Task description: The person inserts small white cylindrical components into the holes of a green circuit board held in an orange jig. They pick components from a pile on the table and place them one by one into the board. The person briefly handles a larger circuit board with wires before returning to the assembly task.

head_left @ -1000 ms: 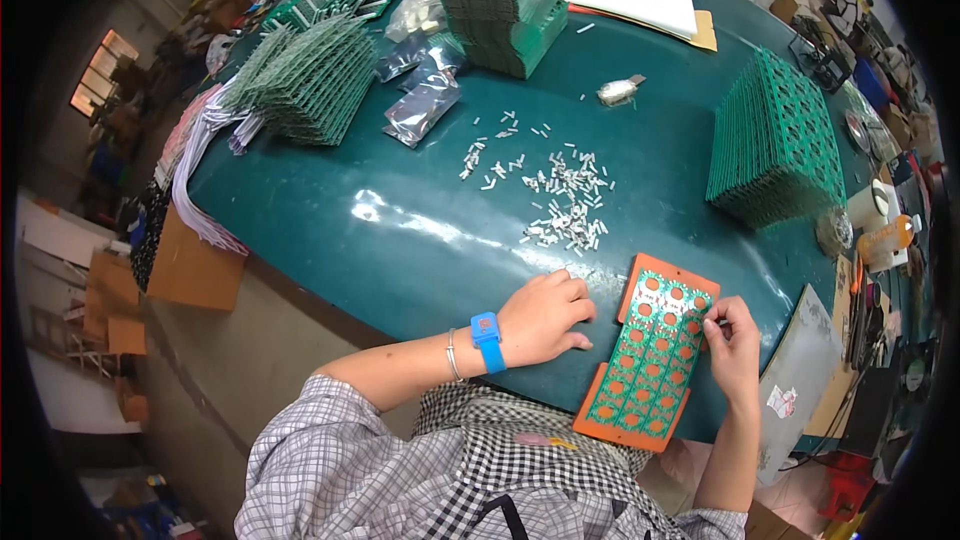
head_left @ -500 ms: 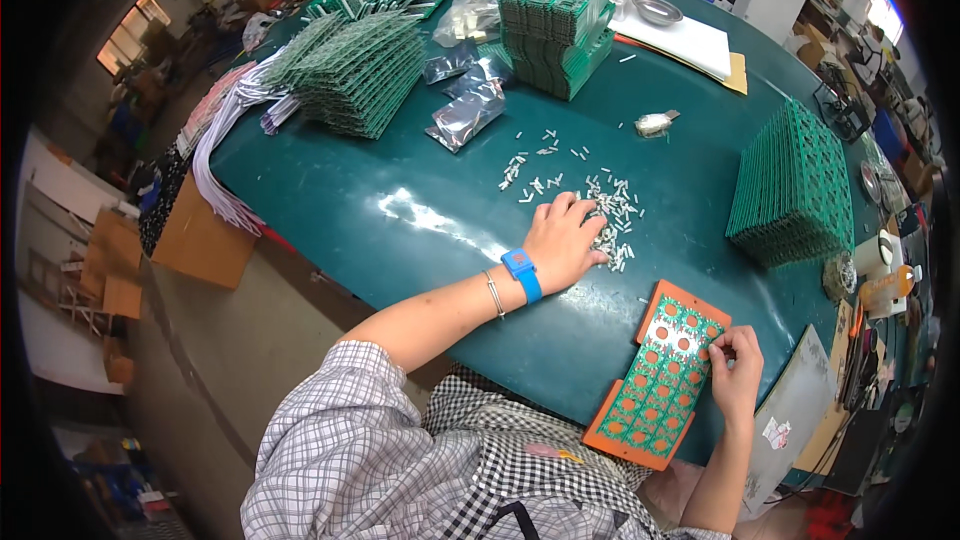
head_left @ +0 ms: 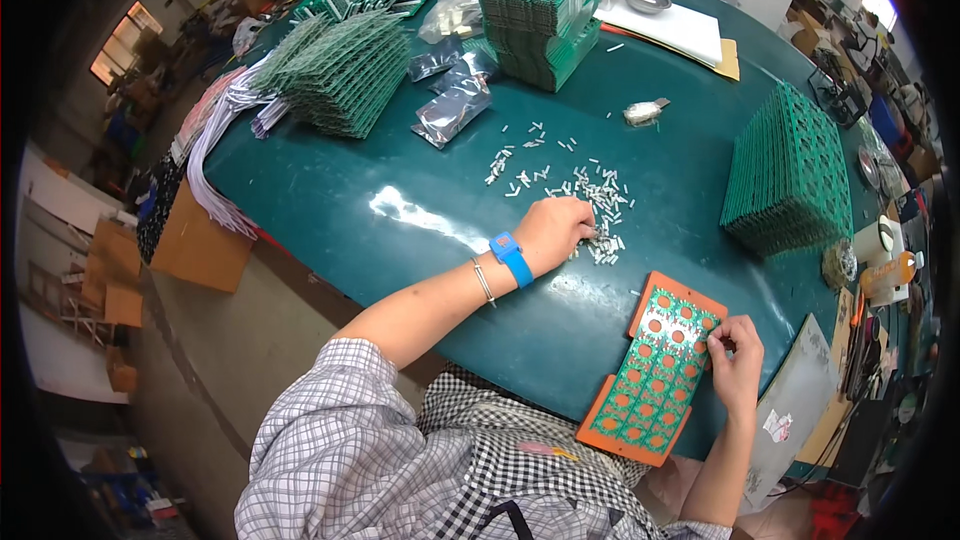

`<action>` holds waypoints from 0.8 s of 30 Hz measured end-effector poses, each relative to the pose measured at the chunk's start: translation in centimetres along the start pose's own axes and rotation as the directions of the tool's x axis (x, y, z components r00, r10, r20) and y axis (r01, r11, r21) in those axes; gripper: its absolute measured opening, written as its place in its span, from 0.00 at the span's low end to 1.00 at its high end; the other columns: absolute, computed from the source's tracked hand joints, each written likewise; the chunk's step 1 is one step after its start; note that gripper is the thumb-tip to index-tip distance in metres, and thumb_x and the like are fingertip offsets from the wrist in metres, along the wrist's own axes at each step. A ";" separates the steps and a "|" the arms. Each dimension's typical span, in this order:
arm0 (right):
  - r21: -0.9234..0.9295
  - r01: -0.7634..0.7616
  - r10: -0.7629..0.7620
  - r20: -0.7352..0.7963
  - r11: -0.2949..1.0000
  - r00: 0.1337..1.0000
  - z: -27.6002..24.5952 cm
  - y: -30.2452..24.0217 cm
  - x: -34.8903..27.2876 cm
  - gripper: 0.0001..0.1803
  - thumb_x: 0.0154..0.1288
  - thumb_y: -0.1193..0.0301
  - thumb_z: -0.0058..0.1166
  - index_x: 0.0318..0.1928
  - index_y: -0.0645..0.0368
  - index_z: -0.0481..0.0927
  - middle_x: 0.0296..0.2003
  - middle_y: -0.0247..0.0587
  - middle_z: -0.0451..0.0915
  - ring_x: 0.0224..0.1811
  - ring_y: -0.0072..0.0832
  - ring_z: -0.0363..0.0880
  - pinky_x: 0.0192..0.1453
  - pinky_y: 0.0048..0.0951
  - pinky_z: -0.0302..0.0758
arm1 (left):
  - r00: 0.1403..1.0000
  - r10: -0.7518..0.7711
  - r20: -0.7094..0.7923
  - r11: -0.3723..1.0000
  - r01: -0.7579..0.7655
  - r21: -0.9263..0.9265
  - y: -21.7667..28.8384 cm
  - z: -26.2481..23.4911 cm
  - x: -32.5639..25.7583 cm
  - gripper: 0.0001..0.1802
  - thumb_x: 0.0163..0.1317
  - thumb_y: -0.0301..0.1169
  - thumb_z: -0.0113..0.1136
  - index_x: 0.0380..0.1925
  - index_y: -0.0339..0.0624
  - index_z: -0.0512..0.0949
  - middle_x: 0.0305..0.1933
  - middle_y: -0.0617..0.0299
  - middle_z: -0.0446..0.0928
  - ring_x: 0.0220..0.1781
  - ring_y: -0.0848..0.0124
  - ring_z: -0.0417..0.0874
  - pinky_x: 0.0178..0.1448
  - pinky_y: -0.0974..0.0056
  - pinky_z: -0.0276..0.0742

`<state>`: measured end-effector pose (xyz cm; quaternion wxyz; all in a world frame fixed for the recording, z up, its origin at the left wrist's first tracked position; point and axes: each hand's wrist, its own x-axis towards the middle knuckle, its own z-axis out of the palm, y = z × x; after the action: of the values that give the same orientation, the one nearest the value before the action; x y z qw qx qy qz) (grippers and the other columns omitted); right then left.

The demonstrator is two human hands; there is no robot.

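Observation:
My left hand, wearing a blue wrist strap, is at the near left side of a loose pile of small white tube-like pieces. Its fingers are curled and pinched together against the pile; what sits between the fingertips is hidden. A green circuit board panel with rows of round orange-looking openings lies on an orange fixture plate near the table's front edge. At the panel's right edge is my right hand, with thumb and forefinger pinched together. Whatever this pinch holds is too small to tell.
Stacks of green panels stand at the right, back middle and back left. Silvery bags and a small clear packet lie beyond the pile. A grey board and an orange bottle are at the right.
My left hand's fingers, spread over the pile before, have drawn together into a pinch and moved slightly toward its left side. My right hand stays at the panel's edge.

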<state>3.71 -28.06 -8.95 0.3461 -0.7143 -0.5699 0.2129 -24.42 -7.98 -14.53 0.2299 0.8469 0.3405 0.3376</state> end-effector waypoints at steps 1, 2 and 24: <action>-0.001 0.008 -0.008 0.005 1.000 1.000 -0.1 0.1 0.0 0.05 0.53 0.86 0.54 0.29 0.68 0.73 0.32 0.38 0.73 0.30 0.24 0.74 0.36 0.24 0.73 | 0.997 -0.078 0.027 0.996 0.079 -0.035 0.0 -0.1 0.3 0.07 0.54 0.25 0.65 0.33 0.38 0.80 0.29 0.56 0.81 0.30 0.62 0.83 0.37 0.63 0.78; -0.002 0.016 -0.015 0.011 1.000 1.000 -0.2 0.1 0.0 0.05 0.53 0.86 0.54 0.29 0.68 0.73 0.32 0.38 0.73 0.30 0.24 0.74 0.36 0.24 0.73 | 0.972 -0.223 0.076 0.952 0.233 -0.198 0.1 -0.4 0.5 0.06 0.56 0.25 0.65 0.34 0.37 0.80 0.29 0.58 0.81 0.29 0.66 0.82 0.36 0.65 0.78; 0.049 -0.005 0.004 0.024 0.999 1.000 0.1 0.2 0.9 0.05 0.53 0.86 0.54 0.29 0.66 0.72 0.36 0.38 0.72 0.34 0.23 0.71 0.38 0.23 0.71 | 0.795 -0.267 0.544 -0.311 0.463 -0.830 3.7 -1.7 1.6 0.10 0.72 0.33 0.50 0.43 0.38 0.74 0.27 0.64 0.74 0.28 0.75 0.71 0.27 0.75 0.65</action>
<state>4.05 -27.16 -9.05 0.3560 -0.7043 -0.5671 0.2360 -23.26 -8.96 -10.40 0.8946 0.2378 0.1965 0.3234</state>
